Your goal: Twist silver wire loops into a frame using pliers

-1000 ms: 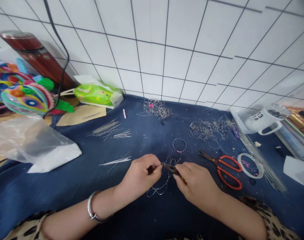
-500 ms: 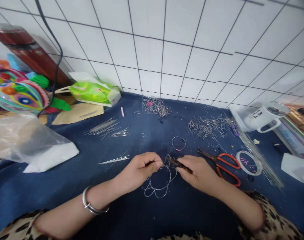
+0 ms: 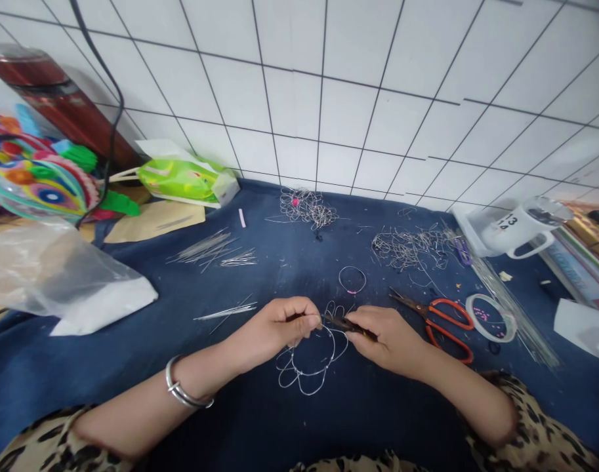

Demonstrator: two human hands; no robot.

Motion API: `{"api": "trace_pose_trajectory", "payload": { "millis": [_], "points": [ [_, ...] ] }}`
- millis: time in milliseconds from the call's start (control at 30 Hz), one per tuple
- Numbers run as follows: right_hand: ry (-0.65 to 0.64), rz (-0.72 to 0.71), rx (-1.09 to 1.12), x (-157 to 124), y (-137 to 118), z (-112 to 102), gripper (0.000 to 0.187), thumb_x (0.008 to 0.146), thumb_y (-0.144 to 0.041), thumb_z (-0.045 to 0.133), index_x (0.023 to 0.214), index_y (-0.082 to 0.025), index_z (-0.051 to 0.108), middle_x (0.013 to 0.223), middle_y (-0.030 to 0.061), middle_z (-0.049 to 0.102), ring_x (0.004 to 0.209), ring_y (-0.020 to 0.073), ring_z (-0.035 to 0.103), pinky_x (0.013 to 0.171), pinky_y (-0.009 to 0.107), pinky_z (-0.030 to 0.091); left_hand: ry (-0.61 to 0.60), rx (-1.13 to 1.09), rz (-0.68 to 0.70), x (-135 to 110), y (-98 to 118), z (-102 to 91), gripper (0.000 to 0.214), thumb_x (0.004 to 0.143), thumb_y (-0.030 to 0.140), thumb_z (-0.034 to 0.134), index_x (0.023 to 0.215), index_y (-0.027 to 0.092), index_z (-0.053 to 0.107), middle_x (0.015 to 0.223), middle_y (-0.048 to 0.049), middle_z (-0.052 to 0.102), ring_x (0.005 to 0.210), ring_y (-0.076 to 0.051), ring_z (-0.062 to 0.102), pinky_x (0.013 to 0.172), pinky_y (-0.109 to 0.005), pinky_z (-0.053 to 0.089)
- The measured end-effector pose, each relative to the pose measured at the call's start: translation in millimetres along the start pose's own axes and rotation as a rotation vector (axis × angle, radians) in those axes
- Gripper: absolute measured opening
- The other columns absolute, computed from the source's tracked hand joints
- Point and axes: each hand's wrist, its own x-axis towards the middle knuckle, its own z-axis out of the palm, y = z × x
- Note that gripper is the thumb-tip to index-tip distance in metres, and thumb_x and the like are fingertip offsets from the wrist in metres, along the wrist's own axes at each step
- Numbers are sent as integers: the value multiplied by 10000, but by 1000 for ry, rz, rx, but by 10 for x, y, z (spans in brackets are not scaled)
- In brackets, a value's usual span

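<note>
A silver wire ring with petal-like loops hangs below my left hand, whose thumb and forefinger pinch its upper edge. Something dark shows inside those curled fingers, too hidden to name. My right hand is closed round dark pliers, their jaws pointing left at the wire close to my left fingertips. Whether the jaws grip the wire is too small to tell. Small wire loops stand up just behind the jaws. Beyond them lies a thin wire ring with pink beads on the cloth.
Orange-handled scissors and a round dish of pink beads lie to the right. Tangled wire, a flower-wire pile and straight wire pieces rest on the blue cloth. A white mug stands back right.
The looped wire ring has turned slightly, its lower loops shifting left and downward. The pliers' jaws now lie flatter beside my left fingertips. Both hands keep their holds.
</note>
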Motion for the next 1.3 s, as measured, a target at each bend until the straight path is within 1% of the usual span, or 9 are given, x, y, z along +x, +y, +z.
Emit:
{"api": "trace_pose_trajectory", "payload": {
  "millis": [200, 400, 633, 767, 900, 1033, 1200, 1300],
  "points": [
    [-1, 27, 103, 12, -28, 14, 116, 850, -222, 456, 781, -174, 535, 670, -25, 482, 619, 86, 444, 591, 203, 341, -21, -61, -9, 0, 20, 12, 250, 854, 359, 498, 748, 136, 534, 577, 47, 415, 526, -78, 372, 514, -209, 313],
    [-10, 46, 132, 17, -7, 28, 137, 851, -224, 455, 741, -173, 518, 654, -32, 465, 604, 80, 433, 582, 201, 330, -25, -99, 0, -4, 21, 10, 237, 859, 337, 503, 754, 130, 545, 592, 41, 435, 536, -75, 387, 524, -210, 321],
    [-12, 51, 144, 25, -10, 31, 155, 851, -227, 454, 717, -174, 512, 645, -34, 467, 594, 78, 431, 575, 200, 334, -45, -138, -15, -6, -16, -7, 243, 864, 337, 492, 866, 128, 617, 637, 17, 494, 553, -80, 425, 525, -211, 336],
    [-14, 44, 153, 26, -14, 33, 152, 849, -227, 455, 726, -172, 526, 643, -32, 473, 580, 75, 428, 565, 198, 336, -48, -158, -48, 3, -36, -4, 235, 844, 324, 519, 886, 133, 648, 620, 11, 504, 536, -80, 413, 508, -211, 322],
    [-18, 42, 172, 18, -19, 31, 132, 846, -220, 459, 753, -172, 538, 656, -29, 482, 600, 78, 443, 584, 199, 347, -45, -197, -59, 4, -41, 6, 181, 822, 277, 546, 861, 139, 656, 600, 17, 500, 521, -72, 395, 507, -211, 321],
    [-18, 50, 175, 18, -20, 27, 136, 844, -219, 459, 741, -173, 536, 649, -30, 477, 596, 79, 441, 578, 198, 345, -28, -189, -54, 2, -46, 9, 161, 816, 251, 539, 840, 142, 656, 594, 21, 503, 516, -70, 400, 501, -207, 324],
    [-18, 44, 175, 26, -11, 30, 126, 844, -228, 462, 777, -172, 554, 661, -28, 490, 603, 81, 447, 582, 200, 351, -21, -185, -42, 6, -40, 9, 164, 810, 263, 546, 824, 139, 653, 587, 21, 506, 509, -69, 404, 485, -200, 326],
    [-10, 41, 175, 30, -9, 31, 125, 841, -224, 468, 762, -171, 549, 653, -31, 480, 598, 79, 444, 578, 199, 346, -36, -223, -61, 2, -30, 10, 171, 819, 279, 544, 849, 142, 642, 553, 32, 489, 486, -66, 404, 453, -186, 318]
  ]
}}
